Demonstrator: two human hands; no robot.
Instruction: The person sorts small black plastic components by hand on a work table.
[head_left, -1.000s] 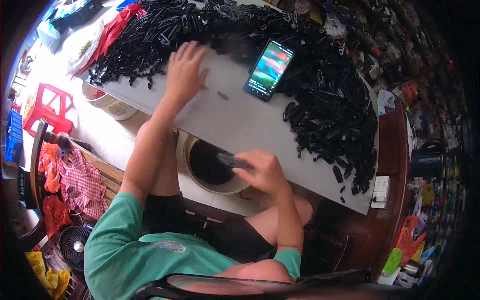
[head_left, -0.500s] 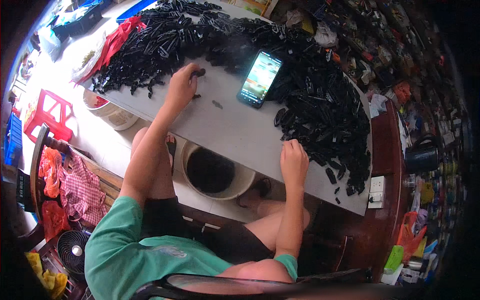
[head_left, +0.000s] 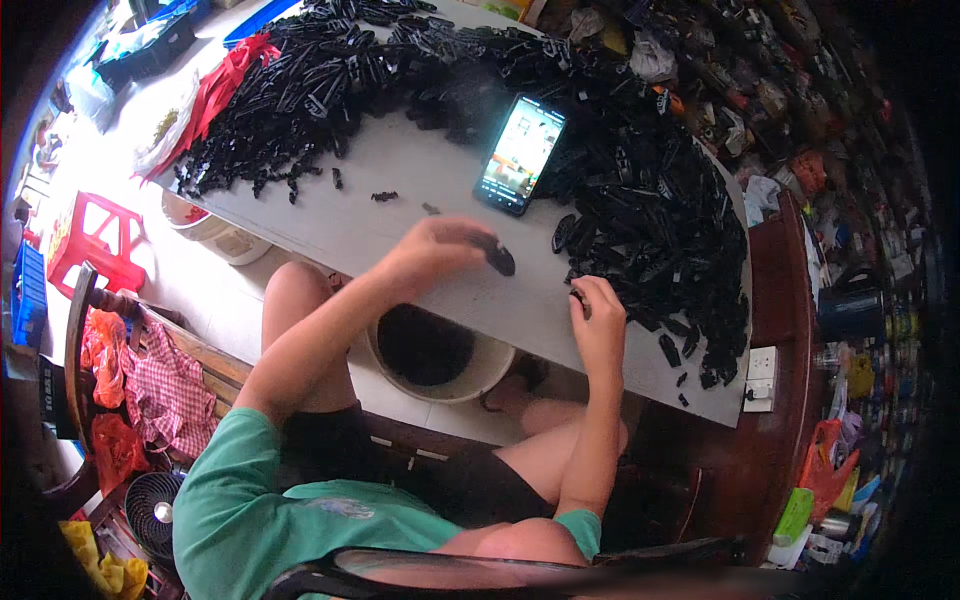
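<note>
Many black parts [head_left: 640, 225] crowd a table [head_left: 360, 215] above tiles [head_left: 230, 295], left hand [head_left: 440, 250] clasping one, right hand's [head_left: 602, 312] grip unclear.

- Table [head_left: 320, 215]: pale top, near edge straight; sides bend with the lens.
- Floor [head_left: 225, 298]: light tiles, almost blown out at left.
- Light: strong from left, falling off to dim at right.
- Left: red stool [head_left: 100, 264] on floor, blue crate [head_left: 30, 295] just beside it.
- Lower left: wooden bench [head_left: 230, 378], curved dark post, checked cloth [head_left: 170, 375] and red bag [head_left: 105, 345] on it. Black fan [head_left: 150, 515] below, yellow bag [head_left: 110, 572] near.
- Right: red-brown wood panel [head_left: 778, 300], white socket [head_left: 760, 380] mounted on it.
- Far right: dense mixed clutter [head_left: 850, 150], too blurred to sort; can't tell wall or pile.
</note>
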